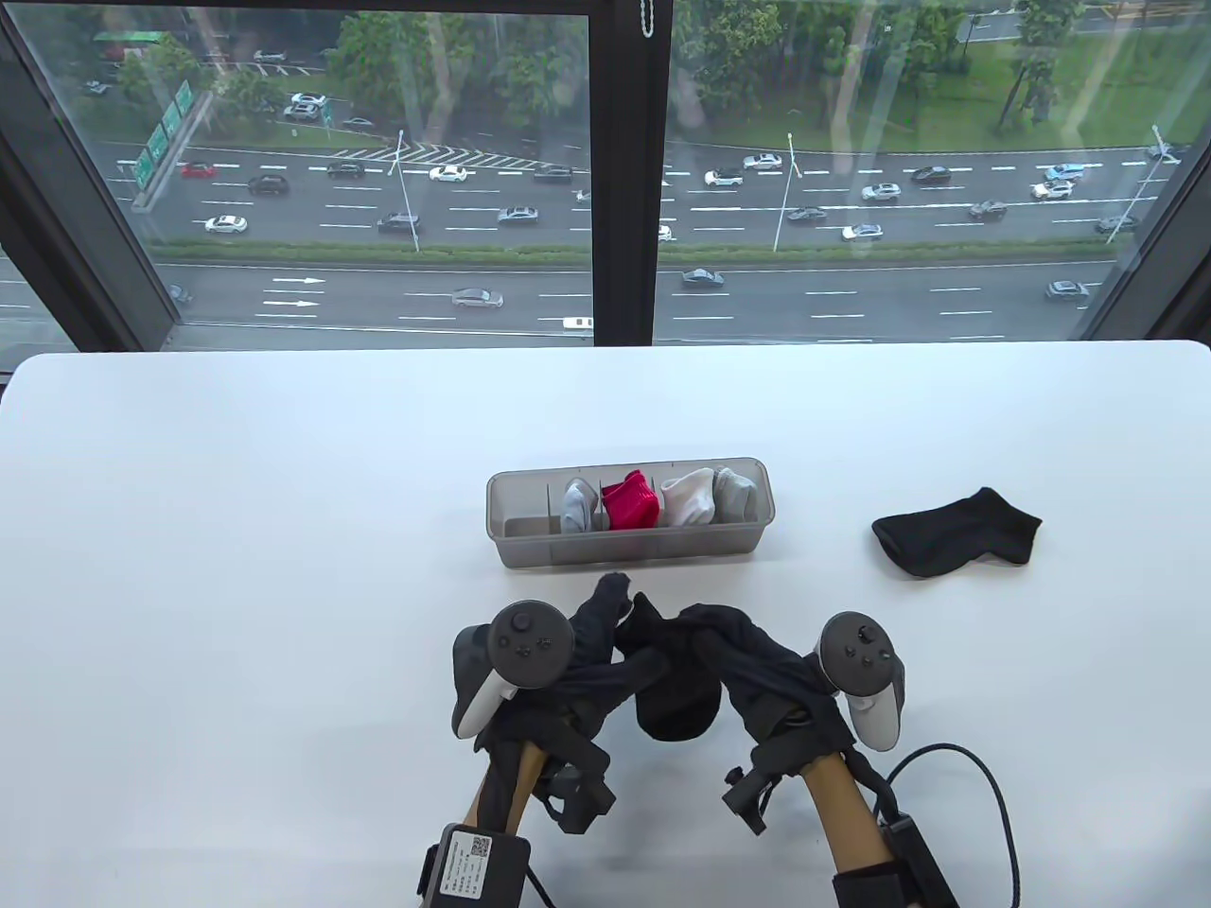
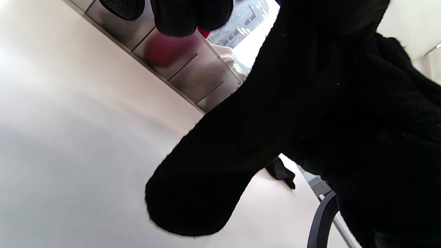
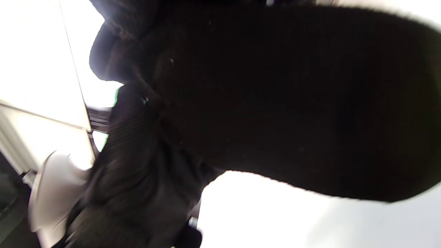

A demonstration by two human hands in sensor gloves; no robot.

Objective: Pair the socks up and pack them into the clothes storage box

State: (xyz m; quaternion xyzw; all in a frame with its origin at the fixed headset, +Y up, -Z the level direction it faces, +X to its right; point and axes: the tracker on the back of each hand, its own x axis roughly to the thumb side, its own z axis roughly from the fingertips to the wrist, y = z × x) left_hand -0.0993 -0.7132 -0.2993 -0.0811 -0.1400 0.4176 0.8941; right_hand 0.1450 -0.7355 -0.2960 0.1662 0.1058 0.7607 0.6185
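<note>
While the storage box [image 1: 629, 553] sits just beyond, left hand [image 1: 577, 662] and right hand [image 1: 757, 681] both grip 1 black sock [image 1: 674, 695] between them.

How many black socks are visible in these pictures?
2: one black sock is held between the left hand and right hand; the other sock lies on the table, right of the box.

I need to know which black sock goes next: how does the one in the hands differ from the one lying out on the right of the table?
The held black sock hangs off the table, gripped by the left hand and right hand; the loose black sock lies flat and untouched. The held one is just in front of the storage box; the loose one lies to the box's right. Both look plain black, a likely pair.
</note>
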